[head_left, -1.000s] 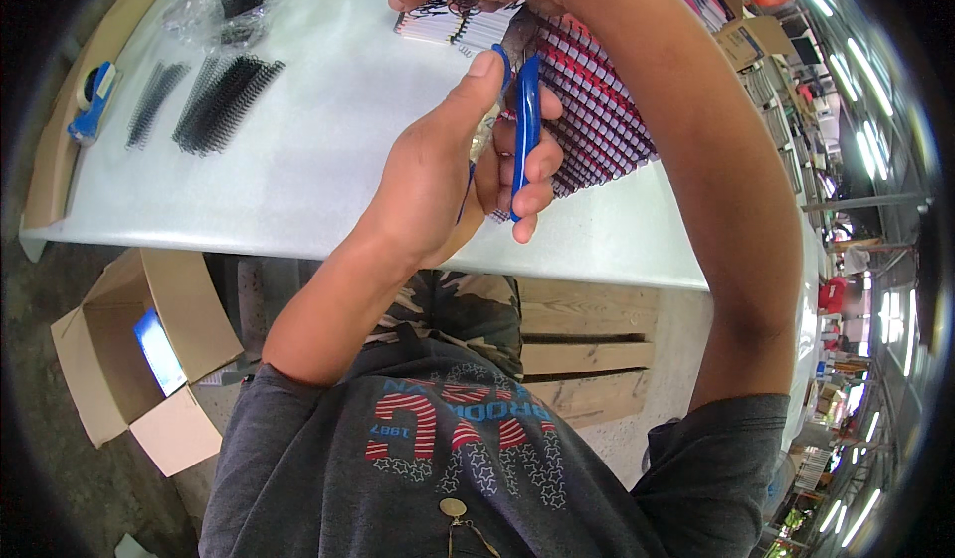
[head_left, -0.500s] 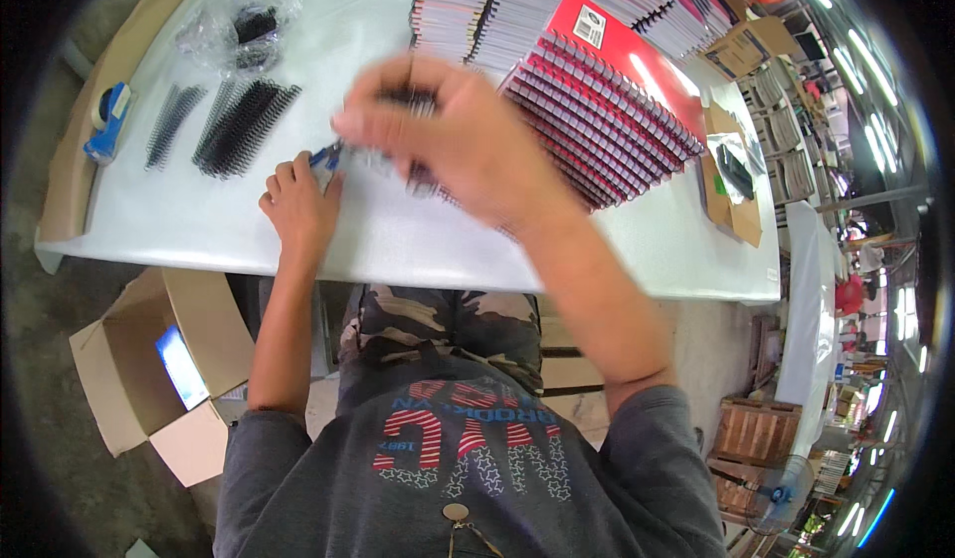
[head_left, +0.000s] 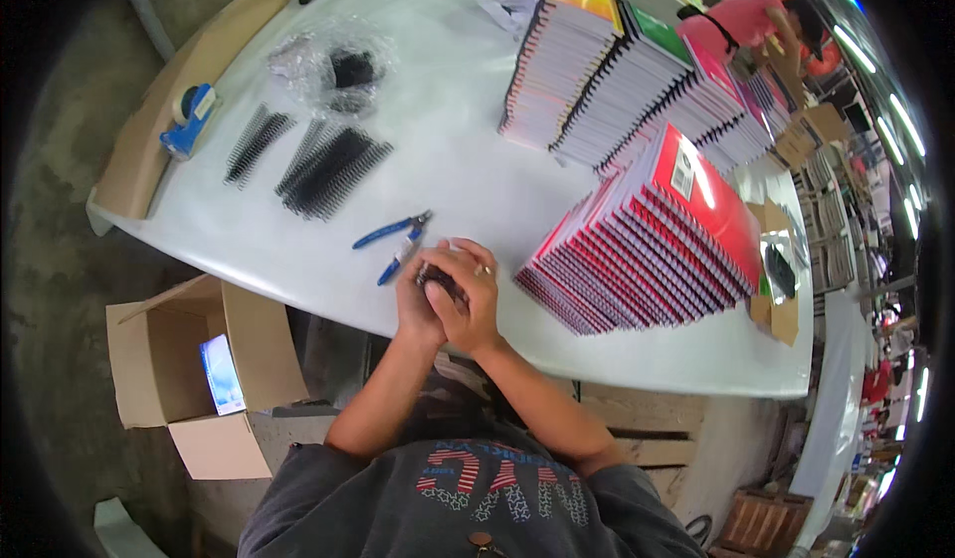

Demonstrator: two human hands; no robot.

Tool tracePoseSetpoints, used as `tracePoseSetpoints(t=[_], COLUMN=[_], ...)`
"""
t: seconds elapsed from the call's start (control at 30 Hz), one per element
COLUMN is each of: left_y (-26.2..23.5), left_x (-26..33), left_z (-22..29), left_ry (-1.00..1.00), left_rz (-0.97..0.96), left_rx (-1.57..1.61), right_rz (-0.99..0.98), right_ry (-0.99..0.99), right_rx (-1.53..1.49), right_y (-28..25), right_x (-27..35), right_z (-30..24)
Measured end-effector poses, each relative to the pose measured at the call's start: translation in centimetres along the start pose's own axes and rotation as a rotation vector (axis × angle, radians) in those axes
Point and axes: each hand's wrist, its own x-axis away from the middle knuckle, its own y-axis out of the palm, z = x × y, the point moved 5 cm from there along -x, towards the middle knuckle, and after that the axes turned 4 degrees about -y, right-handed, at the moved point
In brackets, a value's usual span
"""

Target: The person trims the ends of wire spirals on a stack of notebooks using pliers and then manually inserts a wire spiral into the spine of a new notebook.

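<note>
My left hand (head_left: 415,311) and my right hand (head_left: 476,304) are cupped together just over the near edge of the table. Both sets of fingers curl around something small and dark (head_left: 435,277), mostly hidden, whose kind I cannot make out. Just beyond my left hand lie blue-handled cutting pliers (head_left: 386,232), their handles spread and nobody touching them. To the right, a tall stack of red-covered spiral notebooks (head_left: 647,245) stands apart from my hands, its coil bindings facing me.
Black plastic binding coils (head_left: 333,173) lie left of centre, near a clear plastic bag (head_left: 308,61) with more inside. A blue tape dispenser (head_left: 189,120) sits at the left edge. More notebook stacks (head_left: 607,91) stand behind. A person in pink (head_left: 736,26) bends at the far right.
My left hand has left the pliers, which now lie on the table. My raised right hand has come down, and both hands have met near the table edge. The view has shifted.
</note>
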Motion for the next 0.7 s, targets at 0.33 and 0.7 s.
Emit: tracePoseSetpoints(t=[0.33,0.7], left_y=[11.9,10.4], left_x=[-13.1,-7.3], left_z=[12.9,11.2], left_ry=[0.400,0.634], left_rz=[0.144,0.269], left_rx=[0.003,-1.793], right_rz=[-0.091,-0.049], right_ry=[0.110,0.109], right_rx=[0.105,0.054], right_y=[-0.9,-1.2], right_x=[3.0,2.8], right_z=[2.7,3.0])
